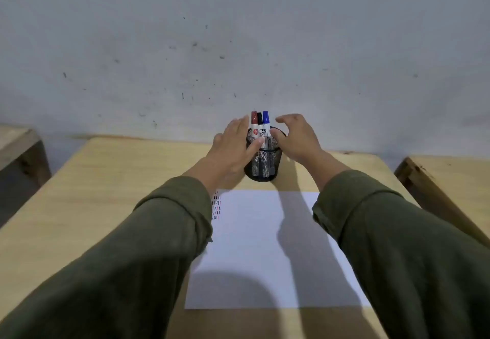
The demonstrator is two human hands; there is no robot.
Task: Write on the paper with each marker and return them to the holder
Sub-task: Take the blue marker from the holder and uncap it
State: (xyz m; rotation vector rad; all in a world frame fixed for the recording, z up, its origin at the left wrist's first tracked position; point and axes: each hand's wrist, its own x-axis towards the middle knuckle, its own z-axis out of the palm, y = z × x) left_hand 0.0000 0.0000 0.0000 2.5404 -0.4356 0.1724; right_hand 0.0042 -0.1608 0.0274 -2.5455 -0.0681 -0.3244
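A black mesh holder (261, 171) stands on the wooden desk (106, 179) beyond a white sheet of paper (254, 246). Three markers stand upright in it: a red-capped one (254, 123), a black-capped one (260, 122) and a blue-capped one (266, 121). My left hand (233, 147) is at the holder's left side, fingers spread, with fingertips touching its rim. My right hand (297, 137) hovers open at the holder's right, gripping nothing. Short red, black and blue strokes (216, 207) mark the paper's upper left corner, partly hidden by my left sleeve.
A scuffed grey wall (238, 47) rises right behind the desk. Other wooden desks stand at the left (18, 147) and at the right (450, 179), with gaps between them and mine.
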